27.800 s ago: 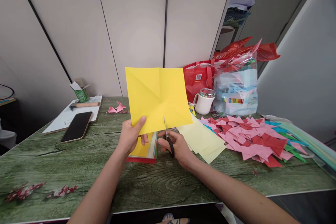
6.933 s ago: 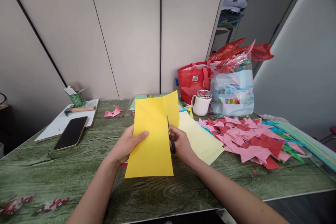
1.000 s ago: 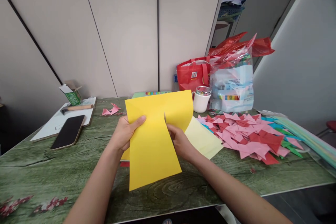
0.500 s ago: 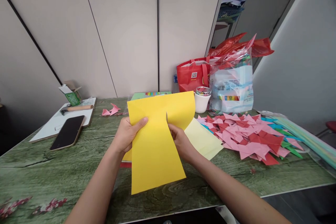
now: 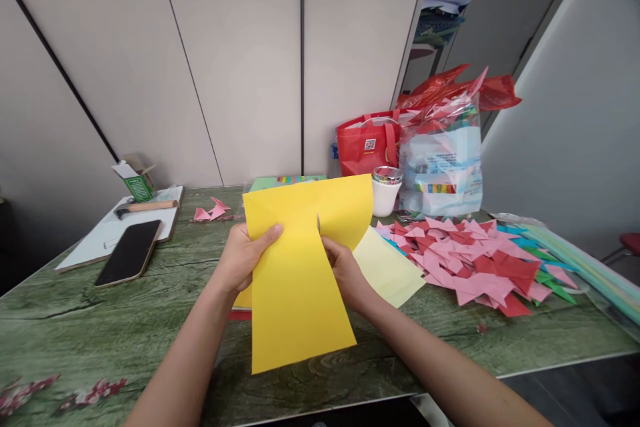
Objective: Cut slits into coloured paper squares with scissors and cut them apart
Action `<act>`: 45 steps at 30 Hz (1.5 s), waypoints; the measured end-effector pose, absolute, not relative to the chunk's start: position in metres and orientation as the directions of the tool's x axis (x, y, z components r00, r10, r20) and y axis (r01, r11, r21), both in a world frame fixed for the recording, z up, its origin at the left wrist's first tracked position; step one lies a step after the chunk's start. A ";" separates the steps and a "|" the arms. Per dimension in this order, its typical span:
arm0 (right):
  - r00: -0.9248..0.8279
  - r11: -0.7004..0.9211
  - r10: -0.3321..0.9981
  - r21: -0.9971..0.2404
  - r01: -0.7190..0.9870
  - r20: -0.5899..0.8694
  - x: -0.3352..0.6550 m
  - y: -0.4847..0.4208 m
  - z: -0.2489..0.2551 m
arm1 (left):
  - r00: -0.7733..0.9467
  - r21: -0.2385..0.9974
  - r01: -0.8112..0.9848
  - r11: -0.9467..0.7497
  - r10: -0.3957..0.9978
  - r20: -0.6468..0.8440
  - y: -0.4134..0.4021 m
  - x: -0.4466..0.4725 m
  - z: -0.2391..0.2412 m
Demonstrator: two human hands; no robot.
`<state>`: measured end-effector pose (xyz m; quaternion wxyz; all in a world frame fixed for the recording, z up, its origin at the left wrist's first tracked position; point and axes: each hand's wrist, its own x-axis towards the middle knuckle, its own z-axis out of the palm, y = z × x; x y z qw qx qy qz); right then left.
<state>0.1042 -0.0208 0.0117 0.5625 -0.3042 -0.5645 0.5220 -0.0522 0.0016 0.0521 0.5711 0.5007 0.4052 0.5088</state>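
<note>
I hold a yellow paper sheet (image 5: 295, 280) upright over the green table (image 5: 100, 327). My left hand (image 5: 243, 257) pinches its left edge, thumb on the front. My right hand (image 5: 345, 270) is closed behind the sheet's right side on scissors; only the blade tip (image 5: 319, 223) shows, standing in a cut that runs partway up the sheet. A pale yellow sheet (image 5: 387, 267) lies flat just right of my right hand. A stack of coloured paper (image 5: 240, 300) peeks out under the sheet.
A heap of pink and red folded paper triangles (image 5: 475, 260) covers the right side. Behind stand a white mug (image 5: 385, 190), a red bag (image 5: 367, 143) and a clear plastic bag (image 5: 443, 153). A phone (image 5: 130, 252), hammer (image 5: 145, 205) and small box (image 5: 135, 180) lie far left.
Over the last second the sheet's lower flap has dropped slightly lower and to the right, and the scissor tip sits a touch higher in the cut. Both hands keep their hold.
</note>
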 end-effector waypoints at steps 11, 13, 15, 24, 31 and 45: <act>-0.163 0.264 0.936 -0.927 -0.265 0.313 0.104 -0.020 0.008 | 0.185 0.980 -0.198 -0.015 0.981 0.053 0.002 -0.053 0.050; -0.161 0.258 0.938 -0.927 -0.273 0.309 0.104 -0.020 0.008 | 0.185 0.980 -0.199 -0.011 0.982 0.048 0.002 -0.053 0.051; -0.156 0.251 0.941 -0.928 -0.275 0.300 0.103 -0.020 0.009 | 0.184 0.979 -0.202 -0.006 0.982 0.044 0.002 -0.052 0.051; -0.159 0.227 0.946 -0.928 -0.296 0.282 0.103 -0.020 0.008 | 0.194 0.977 -0.211 -0.012 0.980 0.053 0.003 -0.052 0.050; -0.144 0.219 0.952 -0.931 -0.291 0.269 0.102 -0.018 0.006 | 0.214 0.974 -0.225 -0.018 0.975 0.067 0.003 -0.053 0.049; -0.117 0.293 0.935 -0.916 -0.274 0.334 0.110 -0.007 -0.004 | 0.289 0.974 -0.216 0.066 0.957 0.000 0.001 -0.051 0.052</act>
